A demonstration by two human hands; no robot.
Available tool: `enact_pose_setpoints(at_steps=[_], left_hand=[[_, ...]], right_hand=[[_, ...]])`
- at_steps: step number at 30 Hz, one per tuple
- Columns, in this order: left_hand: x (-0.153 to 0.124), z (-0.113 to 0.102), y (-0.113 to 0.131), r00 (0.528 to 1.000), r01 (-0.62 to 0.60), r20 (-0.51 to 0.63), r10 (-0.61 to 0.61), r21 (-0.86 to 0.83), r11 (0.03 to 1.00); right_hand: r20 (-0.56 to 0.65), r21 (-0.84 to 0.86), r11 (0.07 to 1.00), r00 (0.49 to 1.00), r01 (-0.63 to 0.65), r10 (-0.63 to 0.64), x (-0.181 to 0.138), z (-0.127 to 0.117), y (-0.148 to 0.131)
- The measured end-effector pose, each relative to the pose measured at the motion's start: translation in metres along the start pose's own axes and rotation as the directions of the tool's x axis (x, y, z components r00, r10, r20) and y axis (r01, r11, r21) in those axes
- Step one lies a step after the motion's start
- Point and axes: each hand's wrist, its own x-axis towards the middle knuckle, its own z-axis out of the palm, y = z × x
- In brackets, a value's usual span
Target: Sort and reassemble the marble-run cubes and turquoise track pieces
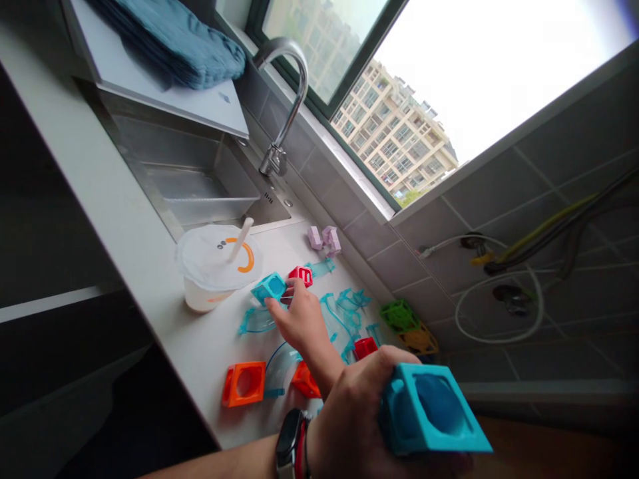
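My left hand (pixel 349 419), with a watch on the wrist, is close to the camera and closed around a turquoise plastic block (pixel 436 409) with a round hollow in its face. Beyond it, my right hand (pixel 299 316) reaches over the counter, thumb and fingers at the edge of a second turquoise block (pixel 269 287). A red block (pixel 301 275) lies just past those fingertips. Clear blue curved track pieces (pixel 257 321) lie around this hand. Nearer the counter's front edge sits an orange block (pixel 244 384), and another orange block (pixel 305 380) is partly behind my right forearm.
A lidded drink cup (pixel 214 266) with a straw stands left of my right hand. Behind are a sink (pixel 200 179), a faucet (pixel 292 113) and folded blue cloth (pixel 184 46) on a white board. Pink pieces (pixel 324 239) and a green piece (pixel 399 315) lie along the wall.
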Motion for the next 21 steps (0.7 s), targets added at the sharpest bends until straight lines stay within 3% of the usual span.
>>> enact_pose_setpoints(at_steps=[8, 13, 17, 21], left_hand=[[0.002, 0.000, -0.004, 0.999, -0.035, 0.022, 0.033, 0.079, 0.996], [0.000, 0.004, -0.003, 0.998, 0.024, 0.060, -0.027, 0.048, 0.999], [0.002, 0.003, 0.004, 0.994, 0.031, 0.105, -0.035, 0.033, 0.999], [0.005, 0.000, 0.006, 0.988, 0.057, 0.130, -0.077, 0.152, 0.987]], right_hand=[[0.025, 0.243, 0.967, 0.997, -0.079, 0.075, -0.005, -0.009, -0.001], [-0.082, 0.461, 0.886, 0.992, -0.050, 0.099, -0.007, -0.033, 0.000], [-0.116, 0.707, 0.707, 0.986, -0.001, 0.117, -0.020, -0.067, 0.020], [-0.123, 0.859, 0.511, 0.975, 0.012, 0.184, -0.061, -0.108, 0.052]])
